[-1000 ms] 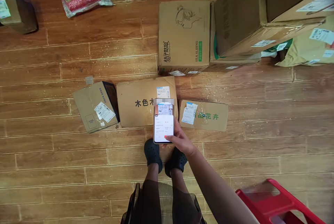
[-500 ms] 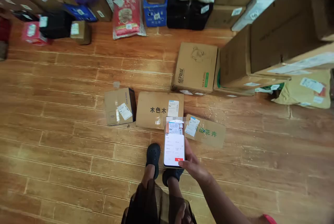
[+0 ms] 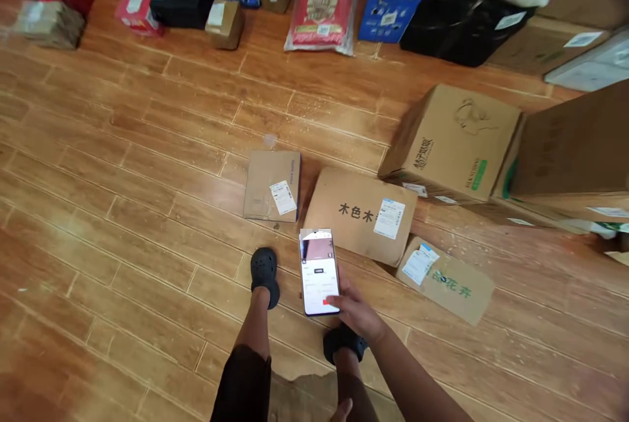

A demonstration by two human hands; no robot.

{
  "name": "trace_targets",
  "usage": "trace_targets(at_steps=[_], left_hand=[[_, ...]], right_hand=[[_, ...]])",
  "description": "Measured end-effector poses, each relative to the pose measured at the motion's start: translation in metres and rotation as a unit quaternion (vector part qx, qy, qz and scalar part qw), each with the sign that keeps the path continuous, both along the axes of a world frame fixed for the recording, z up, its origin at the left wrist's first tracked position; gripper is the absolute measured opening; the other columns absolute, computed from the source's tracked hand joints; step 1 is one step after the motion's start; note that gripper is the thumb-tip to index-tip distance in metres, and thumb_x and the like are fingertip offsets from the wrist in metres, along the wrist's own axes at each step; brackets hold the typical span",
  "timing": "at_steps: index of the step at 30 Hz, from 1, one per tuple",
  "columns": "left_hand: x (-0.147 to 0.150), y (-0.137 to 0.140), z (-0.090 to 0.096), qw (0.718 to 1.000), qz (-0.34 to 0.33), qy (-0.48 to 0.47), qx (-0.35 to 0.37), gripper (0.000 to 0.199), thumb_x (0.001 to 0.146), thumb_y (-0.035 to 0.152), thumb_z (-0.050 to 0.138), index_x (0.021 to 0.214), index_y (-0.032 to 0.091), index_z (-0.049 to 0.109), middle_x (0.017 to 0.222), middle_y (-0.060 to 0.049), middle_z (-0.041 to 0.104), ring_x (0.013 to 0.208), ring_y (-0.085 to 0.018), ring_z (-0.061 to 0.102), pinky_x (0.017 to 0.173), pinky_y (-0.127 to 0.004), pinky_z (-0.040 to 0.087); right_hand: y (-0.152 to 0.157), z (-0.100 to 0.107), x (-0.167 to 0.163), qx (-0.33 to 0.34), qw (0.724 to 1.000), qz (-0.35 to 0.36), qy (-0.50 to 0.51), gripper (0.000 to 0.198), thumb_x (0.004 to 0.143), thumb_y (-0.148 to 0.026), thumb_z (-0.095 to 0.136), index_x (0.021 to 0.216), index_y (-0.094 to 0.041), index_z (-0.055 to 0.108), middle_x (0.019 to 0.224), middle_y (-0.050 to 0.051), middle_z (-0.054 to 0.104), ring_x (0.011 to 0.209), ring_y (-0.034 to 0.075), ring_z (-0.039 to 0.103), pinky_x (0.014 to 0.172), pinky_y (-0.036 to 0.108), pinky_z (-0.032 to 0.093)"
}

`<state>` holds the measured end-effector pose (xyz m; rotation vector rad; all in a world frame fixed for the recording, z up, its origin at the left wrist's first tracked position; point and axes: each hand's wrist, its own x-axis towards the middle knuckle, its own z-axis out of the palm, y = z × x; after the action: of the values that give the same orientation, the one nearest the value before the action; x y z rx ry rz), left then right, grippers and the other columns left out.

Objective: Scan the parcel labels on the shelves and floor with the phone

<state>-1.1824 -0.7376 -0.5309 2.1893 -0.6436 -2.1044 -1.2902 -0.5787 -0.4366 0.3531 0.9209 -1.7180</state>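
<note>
My right hand (image 3: 361,310) is closed around a smartphone (image 3: 319,278), with the thumb over a red button low on its lit screen. Of my left hand (image 3: 343,411), only a stretched-out finger shows at the bottom edge, in front of my leg; nothing is seen in it. On the floor past the phone lie three labelled parcels: a small carton (image 3: 260,183) to the left, a wide cardboard box (image 3: 339,232) with black characters in the middle, and a flat carton (image 3: 462,287) with green print to the right.
Larger cartons (image 3: 472,140) stand together on the right. Along the back are a red bag (image 3: 322,9), a blue box (image 3: 381,19), a black parcel (image 3: 452,29) and several other packages. My feet, in dark clogs (image 3: 264,271), stand apart on the wood-look floor (image 3: 147,232).
The view has shifted left, so the parcels appear farther right. My feet are wider apart. The phone now sits left of the wide box's label, and its screen content differs.
</note>
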Motion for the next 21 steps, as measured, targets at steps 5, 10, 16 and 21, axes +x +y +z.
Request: trace_targets(at_steps=[5,10,16,21], left_hand=[[-0.009,-0.001,-0.027,0.999,-0.030,-0.015,0.021,0.034,0.082,0.046,0.060,0.114,0.037,0.056,0.095,-0.003,0.067,0.098,-0.028,0.062,0.063,-0.041,0.056],[-0.006,-0.011,-0.039,0.998,-0.047,-0.024,0.045,0.034,0.084,0.042,0.059,0.117,0.035,0.054,0.099,-0.004,0.066,0.098,-0.027,0.062,0.063,-0.038,0.056],[0.003,-0.029,-0.044,0.996,-0.046,-0.016,0.075,0.039,0.087,0.041,0.056,0.124,0.036,0.049,0.105,-0.005,0.065,0.095,-0.026,0.063,0.062,-0.038,0.058],[0.000,-0.037,-0.041,0.993,-0.036,0.003,0.112,0.041,0.087,0.044,0.054,0.127,0.040,0.047,0.098,-0.005,0.066,0.088,-0.027,0.065,0.056,-0.041,0.059]], right_hand=[[-0.055,-0.058,0.013,0.040,0.999,-0.019,0.006,0.071,0.064,-0.050,0.078,0.127,-0.032,0.051,0.107,0.005,0.071,0.096,0.032,0.066,0.088,0.051,0.050],[-0.083,-0.094,0.008,0.063,0.997,-0.039,0.021,0.066,0.070,-0.062,0.069,0.123,-0.026,0.054,0.120,0.007,0.066,0.109,0.028,0.061,0.097,0.051,0.045],[-0.099,-0.105,-0.013,0.056,0.997,-0.037,0.035,0.057,0.072,-0.062,0.069,0.114,-0.025,0.058,0.118,0.006,0.066,0.109,0.027,0.061,0.099,0.050,0.045],[-0.110,-0.102,-0.026,0.055,0.997,-0.033,0.039,0.050,0.070,-0.062,0.070,0.106,-0.029,0.061,0.111,0.001,0.070,0.106,0.025,0.063,0.098,0.043,0.048]])
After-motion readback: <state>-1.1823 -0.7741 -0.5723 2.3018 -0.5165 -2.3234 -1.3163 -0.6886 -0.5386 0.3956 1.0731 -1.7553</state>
